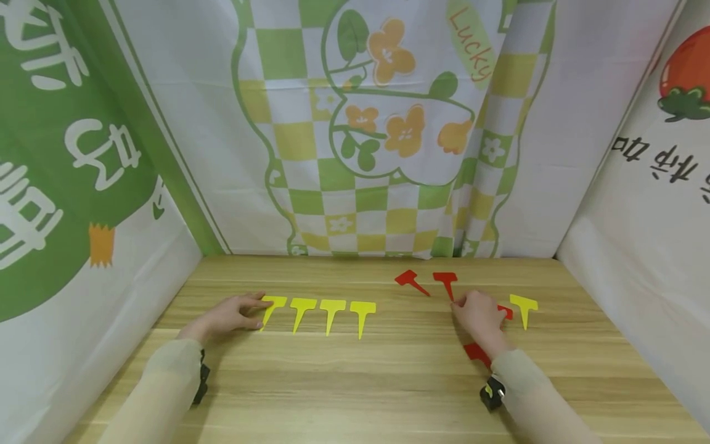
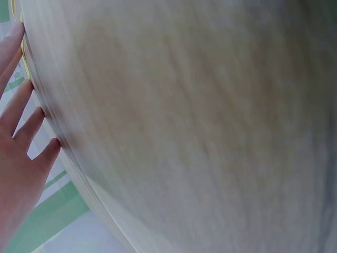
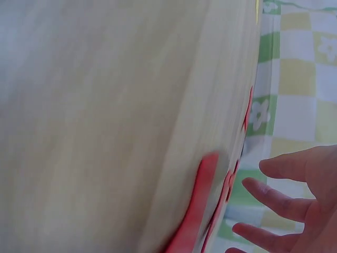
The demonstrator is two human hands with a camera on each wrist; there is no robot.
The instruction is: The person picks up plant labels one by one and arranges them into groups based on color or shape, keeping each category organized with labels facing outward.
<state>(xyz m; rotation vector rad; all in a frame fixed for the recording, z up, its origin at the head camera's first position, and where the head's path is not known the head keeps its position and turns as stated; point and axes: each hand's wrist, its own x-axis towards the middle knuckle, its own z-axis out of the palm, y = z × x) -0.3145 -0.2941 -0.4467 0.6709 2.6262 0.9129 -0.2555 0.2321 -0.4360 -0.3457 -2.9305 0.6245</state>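
Observation:
Thin T-shaped plant labels lie on the wooden table. Several yellow ones form a row at the left in the head view; the leftmost yellow label (image 1: 275,302) is partly covered by my left hand (image 1: 233,316). In the left wrist view, the fingers (image 2: 23,103) are spread and their tips rest on the tabletop at the row's end. My right hand (image 1: 479,317) is over the red labels, its fingers apart and holding nothing in the right wrist view. Around it are a red label (image 1: 445,279), a half-hidden red label (image 1: 506,312) and another red label (image 1: 477,353) below the palm.
Another red label (image 1: 409,279) lies slanted toward the back of the table (image 1: 333,388). One separate yellow label (image 1: 524,304) is right of my right hand. A patterned cloth (image 1: 360,203) hangs behind the table, with printed cloths at both sides.

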